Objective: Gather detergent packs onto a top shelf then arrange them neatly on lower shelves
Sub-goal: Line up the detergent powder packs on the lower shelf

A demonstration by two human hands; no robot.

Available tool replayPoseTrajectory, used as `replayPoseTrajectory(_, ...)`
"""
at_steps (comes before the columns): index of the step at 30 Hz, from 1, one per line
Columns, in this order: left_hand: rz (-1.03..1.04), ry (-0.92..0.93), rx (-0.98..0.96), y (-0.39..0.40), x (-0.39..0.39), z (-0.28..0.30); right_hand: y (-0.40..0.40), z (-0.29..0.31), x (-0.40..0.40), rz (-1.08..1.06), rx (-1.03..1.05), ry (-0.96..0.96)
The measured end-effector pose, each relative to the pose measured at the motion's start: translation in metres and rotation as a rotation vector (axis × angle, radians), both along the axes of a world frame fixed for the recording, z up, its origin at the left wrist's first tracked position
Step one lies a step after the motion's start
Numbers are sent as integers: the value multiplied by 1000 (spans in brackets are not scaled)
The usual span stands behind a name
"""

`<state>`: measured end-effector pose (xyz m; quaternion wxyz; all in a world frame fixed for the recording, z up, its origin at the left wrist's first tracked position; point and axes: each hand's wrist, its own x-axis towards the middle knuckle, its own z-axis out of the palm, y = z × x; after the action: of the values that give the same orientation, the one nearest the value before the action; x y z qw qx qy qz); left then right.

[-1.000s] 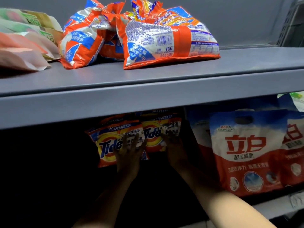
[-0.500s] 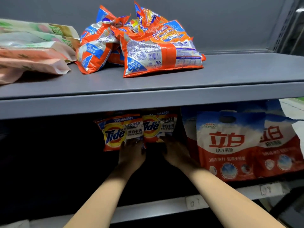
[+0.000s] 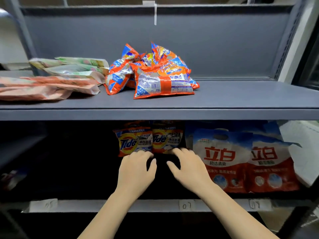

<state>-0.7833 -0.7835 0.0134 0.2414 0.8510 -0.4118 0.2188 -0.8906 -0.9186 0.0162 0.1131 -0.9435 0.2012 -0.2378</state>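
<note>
Both hands have drawn back from deep under the shelf since the earlier frames, and the view has lifted, so the whole top shelf now shows. Nearest, the lower shelf edge (image 3: 120,205) carries paper number labels. Just beyond it the left hand (image 3: 136,171) and the right hand (image 3: 188,168) lie side by side, palms down, fingers loosely spread and gripping nothing; the fingertips of each reach the bottom edge of a pack, though I cannot tell whether they touch or only hover. Directly past the fingers, two Tide packs (image 3: 150,140) stand upright and touching on the lower shelf, long axis vertical, labels facing out, the left one before the left hand, the right one before the right. Immediately right of them stand larger blue-and-red detergent bags (image 3: 241,161). Farther and higher, on the top shelf (image 3: 241,100), a loose heap of orange packs (image 3: 155,75) lies flat, with pale pink and green pouches (image 3: 51,80) to its left. The heap sits straight above and beyond both hands, about equally close to either, so the next pick likely means reaching up and away.
</note>
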Motion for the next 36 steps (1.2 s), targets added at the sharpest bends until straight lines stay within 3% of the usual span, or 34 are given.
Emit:
replayPoseTrajectory(8,-73,-187,-484,28,-16,109,27,94,-26,197,60,-472)
replayPoseTrajectory(11,-78,-66,-556,22,6,147,19,125,-16,178,89,-582)
replayPoseTrajectory(14,-36,73,-510,11,44,174,1,150,7,137,127,-615)
replayPoseTrajectory(21,-71,390,-310,-29,111,205,-55,195,64,-154,209,-397)
replayPoseTrajectory(26,120,202,-211,-55,152,208,-37,205,112,-123,60,-301)
replayPoseTrajectory(32,153,273,-12,-70,190,197,-4,198,171,-267,-140,63)
replayPoseTrajectory(36,172,248,-56,-76,200,196,-4,195,179,-319,-140,36)
